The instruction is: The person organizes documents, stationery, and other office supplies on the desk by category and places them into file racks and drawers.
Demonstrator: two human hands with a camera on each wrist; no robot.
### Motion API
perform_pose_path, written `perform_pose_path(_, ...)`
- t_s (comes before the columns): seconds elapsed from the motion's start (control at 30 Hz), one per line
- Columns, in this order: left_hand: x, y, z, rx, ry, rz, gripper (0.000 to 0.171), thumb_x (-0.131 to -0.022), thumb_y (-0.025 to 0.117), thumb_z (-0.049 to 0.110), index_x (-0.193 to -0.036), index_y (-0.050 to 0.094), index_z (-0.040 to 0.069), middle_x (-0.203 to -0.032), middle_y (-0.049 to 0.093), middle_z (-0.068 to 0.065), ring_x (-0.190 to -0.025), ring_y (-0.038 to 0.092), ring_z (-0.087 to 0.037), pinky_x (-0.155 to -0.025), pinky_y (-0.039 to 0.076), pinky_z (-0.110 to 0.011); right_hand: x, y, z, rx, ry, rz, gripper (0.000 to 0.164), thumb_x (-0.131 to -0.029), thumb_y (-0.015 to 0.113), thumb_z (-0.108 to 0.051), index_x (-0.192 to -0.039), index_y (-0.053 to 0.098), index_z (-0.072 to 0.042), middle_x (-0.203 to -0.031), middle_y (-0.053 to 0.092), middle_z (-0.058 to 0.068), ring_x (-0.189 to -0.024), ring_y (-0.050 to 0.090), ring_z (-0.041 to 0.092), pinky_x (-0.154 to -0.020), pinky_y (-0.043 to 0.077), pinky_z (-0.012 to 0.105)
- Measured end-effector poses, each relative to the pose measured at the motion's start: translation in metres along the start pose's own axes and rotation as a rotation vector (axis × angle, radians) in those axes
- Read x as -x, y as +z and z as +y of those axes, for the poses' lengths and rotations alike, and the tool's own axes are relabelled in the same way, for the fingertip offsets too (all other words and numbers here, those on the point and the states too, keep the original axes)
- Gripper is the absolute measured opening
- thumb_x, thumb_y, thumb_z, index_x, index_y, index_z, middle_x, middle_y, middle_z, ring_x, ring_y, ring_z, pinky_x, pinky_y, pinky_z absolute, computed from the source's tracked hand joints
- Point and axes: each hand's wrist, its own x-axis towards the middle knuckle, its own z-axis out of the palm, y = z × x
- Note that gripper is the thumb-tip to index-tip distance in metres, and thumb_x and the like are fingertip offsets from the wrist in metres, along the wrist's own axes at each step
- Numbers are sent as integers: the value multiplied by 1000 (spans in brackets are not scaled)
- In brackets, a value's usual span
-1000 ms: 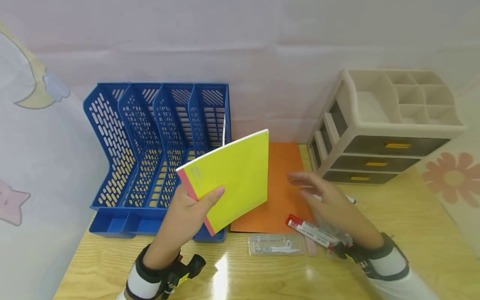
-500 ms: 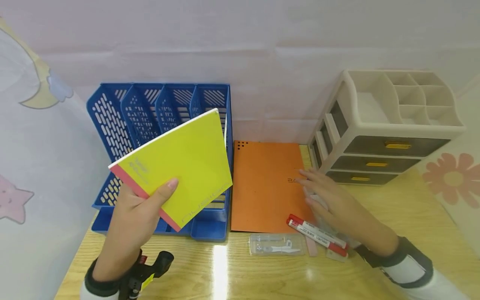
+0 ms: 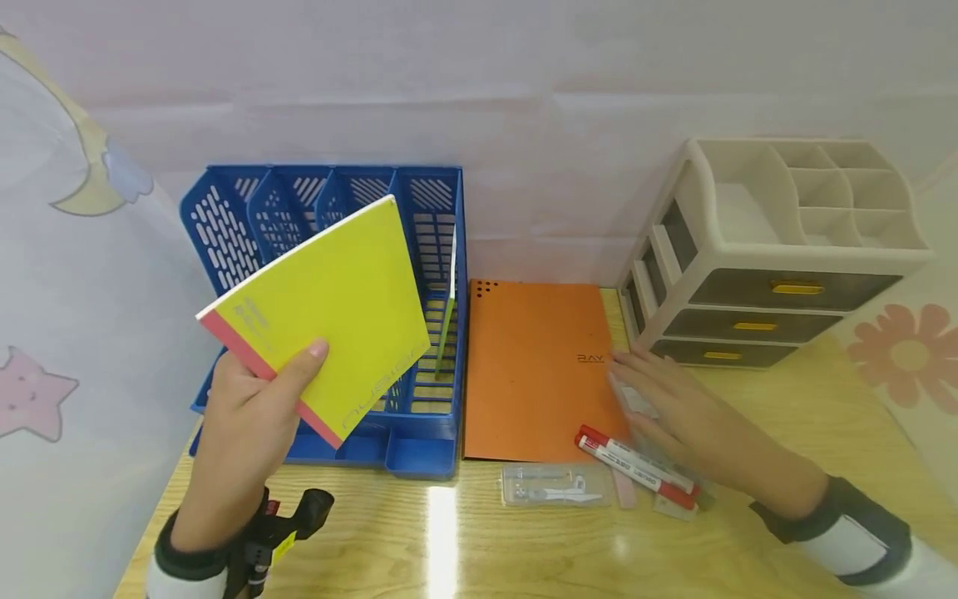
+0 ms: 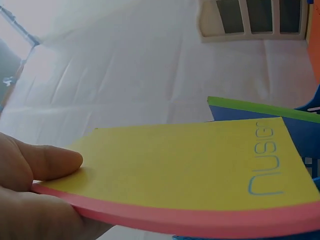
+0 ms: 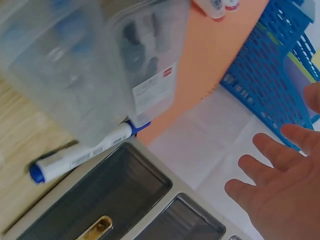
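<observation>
Two hands: the left hand (image 3: 250,416) pinches the yellow notebook (image 3: 344,291) by its red spine, thumb on the cover, fingers behind; the right hand (image 3: 699,416) holds nothing, its fingers spread near the right edge of the orange folder (image 3: 535,374).
Notebook: one, tilted, in front of and above the blue file rack (image 3: 424,424); the stiff spine probably lets a single-handed grip keep it flat.
Tool case: one clear tool case (image 3: 554,485) on the counter (image 3: 374,541), just in front of the folder; its see-through lid likely serves to show the contents.
Strip and tag: one pink strip (image 3: 624,489) and one pale tag (image 3: 674,507), near the case.
Red markers: two red markers (image 3: 636,471), side by side, slanting across the folder's near right corner.
Folder: one, lying flat, perhaps because it is too wide to balance on edge.
Clear packs: at least two clear packs (image 5: 145,65) beneath the right hand; one is blurred.
Blue marker: one blue marker (image 5: 87,152), lying beside the drawer unit.
Rack: one, four upright compartments; the rightmost has one green-edged book (image 4: 300,132), presumably kept upright by the dividers.
White drawer unit (image 3: 812,259): one, three drawers, handles forward, seemingly for easy pulling; seven compartments on top.
Backdrop: one pale cloth (image 3: 524,58).
</observation>
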Motion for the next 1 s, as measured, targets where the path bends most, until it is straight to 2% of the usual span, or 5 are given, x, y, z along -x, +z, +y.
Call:
perform_pose_path(0.17, -9, 12, 0, -101, -29, 38, 41, -107, 54, 32, -146, 50, 19, -137, 67, -3, -110, 74, -14, -83, 61, -27, 3, -1, 5, -3, -14, -10, 70, -94, 73, -17, -156, 44, -10, -160, 45, 17, -152, 36, 34, -129, 2, 24)
perform_pose_path(0.37, -30, 36, -3, -127, 89, 55, 35, -108, 51, 18, -140, 55, 4, -133, 69, -16, -113, 73, -35, -84, 61, -36, 6, -2, 6, -4, -41, 10, 72, -93, 74, -16, -157, 42, -7, -158, 46, 19, -153, 35, 30, -127, 1, 19)
perform_pose_path(0.63, -64, 61, -14, -70, 109, 62, 33, -107, 49, 13, -135, 58, -3, -126, 70, -21, -109, 72, -36, -92, 61, -46, 6, -7, 5, 8, -48, -9, 74, -94, 73, -19, -160, 38, -11, -160, 44, 16, -155, 32, 26, -130, 8, 28)
perform_pose_path(0.8, -75, 69, -24, -61, 118, 56, 36, -107, 48, 11, -140, 55, -3, -129, 67, -22, -109, 70, -35, -95, 59, -50, 2, -10, 6, 13, -56, -13, 75, -91, 76, -18, -158, 41, -10, -158, 47, 16, -147, 43, 34, -130, 12, 32)
perform_pose_path(1.0, -88, 75, -38, -52, 91, 16, 41, -109, 46, 14, -147, 50, -1, -139, 63, -20, -118, 67, -35, -101, 57, -52, -1, -12, 10, 11, -58, -25, 73, -92, 76, -19, -156, 43, -8, -158, 47, 18, -147, 43, 32, -130, 13, 33)
